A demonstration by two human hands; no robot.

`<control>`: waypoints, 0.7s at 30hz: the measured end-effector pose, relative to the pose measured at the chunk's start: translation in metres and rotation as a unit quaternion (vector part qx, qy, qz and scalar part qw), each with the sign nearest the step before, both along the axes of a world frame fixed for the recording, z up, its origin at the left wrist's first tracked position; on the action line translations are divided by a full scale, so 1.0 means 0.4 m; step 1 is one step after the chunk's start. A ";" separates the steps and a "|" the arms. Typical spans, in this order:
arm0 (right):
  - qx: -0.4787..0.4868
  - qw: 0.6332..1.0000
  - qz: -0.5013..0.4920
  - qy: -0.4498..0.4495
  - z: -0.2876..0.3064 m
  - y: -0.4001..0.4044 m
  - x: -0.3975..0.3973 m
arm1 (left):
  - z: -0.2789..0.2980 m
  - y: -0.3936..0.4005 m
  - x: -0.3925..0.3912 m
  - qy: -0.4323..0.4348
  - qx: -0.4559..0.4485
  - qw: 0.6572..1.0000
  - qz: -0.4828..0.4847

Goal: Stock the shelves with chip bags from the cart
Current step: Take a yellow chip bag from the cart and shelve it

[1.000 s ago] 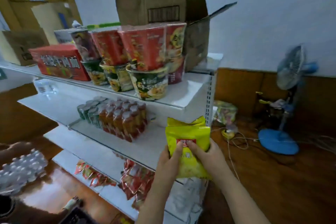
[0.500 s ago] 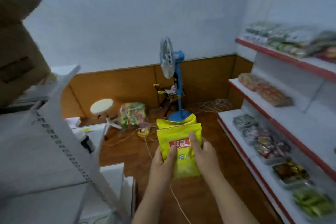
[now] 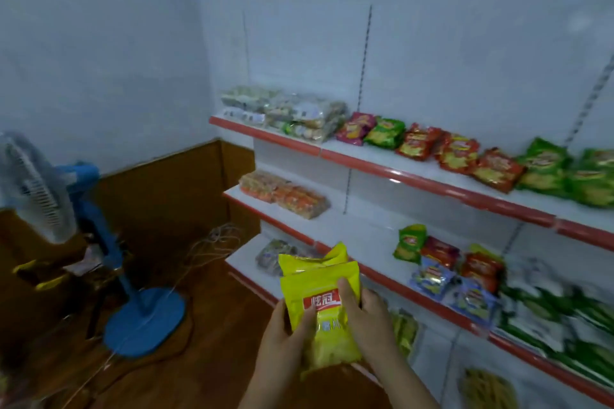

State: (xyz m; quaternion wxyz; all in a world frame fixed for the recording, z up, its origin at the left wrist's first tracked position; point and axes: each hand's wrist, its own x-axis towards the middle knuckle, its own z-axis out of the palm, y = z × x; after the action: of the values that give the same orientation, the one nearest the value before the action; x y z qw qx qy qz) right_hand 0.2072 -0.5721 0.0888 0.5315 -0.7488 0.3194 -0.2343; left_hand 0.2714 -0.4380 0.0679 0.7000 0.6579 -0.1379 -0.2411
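Yellow chip bags (image 3: 327, 315) upright between left hand (image 3: 282, 330) and right hand (image 3: 367, 322), fingers pressed against both sides, thumbs across the front.

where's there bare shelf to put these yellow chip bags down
Middle shelf is bare between the orange packs and the small green bag. Top shelf's front strip is narrow. Right of that, bags crowd both shelves.

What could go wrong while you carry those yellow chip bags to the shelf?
1. Both hands, left hand and right hand, pinch two stacked yellow chip bags; the back one might slip out.
2. Loose cords lie on the floor beside the blue fan, so a foot could catch.
3. The middle shelf already holds bags; pushing more in may knock some off.
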 end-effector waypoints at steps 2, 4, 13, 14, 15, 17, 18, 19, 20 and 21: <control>-0.003 0.998 -0.058 0.004 0.013 -0.067 0.008 | 0.001 -0.091 0.046 -0.011 -0.011 0.999 -0.045; 0.016 0.994 -0.105 -0.011 -0.008 -0.124 0.009 | -0.001 -0.171 0.071 -0.023 -0.014 0.995 -0.098; 0.106 0.972 -0.208 0.014 -0.109 -0.358 0.027 | -0.088 -0.472 0.178 -0.034 0.030 0.973 -0.227; 0.122 0.971 -0.208 -0.003 -0.121 -0.387 0.042 | -0.095 -0.513 0.196 -0.036 0.040 0.972 -0.230; 0.135 0.969 -0.205 -0.021 -0.136 -0.423 0.057 | -0.107 -0.558 0.217 -0.035 0.050 0.971 -0.230; 0.160 0.964 -0.205 -0.048 -0.182 -0.511 0.092 | -0.127 -0.657 0.266 -0.045 0.077 0.970 -0.225; 0.177 0.960 -0.209 -0.055 -0.201 -0.558 0.111 | -0.132 -0.708 0.294 -0.050 0.088 0.970 -0.220; 0.188 0.960 -0.202 -0.056 -0.223 -0.609 0.131 | -0.139 -0.760 0.322 -0.056 0.100 0.970 -0.214; 0.198 0.960 -0.190 -0.050 -0.229 -0.657 0.152 | -0.146 -0.812 0.349 -0.064 0.115 0.969 -0.210; 0.198 0.962 -0.181 -0.042 -0.232 -0.703 0.172 | -0.155 -0.861 0.372 -0.073 0.125 0.967 -0.210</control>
State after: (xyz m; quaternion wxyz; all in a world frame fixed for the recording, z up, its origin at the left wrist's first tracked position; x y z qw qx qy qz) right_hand 0.2761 -0.8533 -0.0039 0.6309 -0.5472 0.4674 -0.2900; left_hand 0.4204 -0.7826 0.0059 0.5340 0.7119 -0.2929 -0.3496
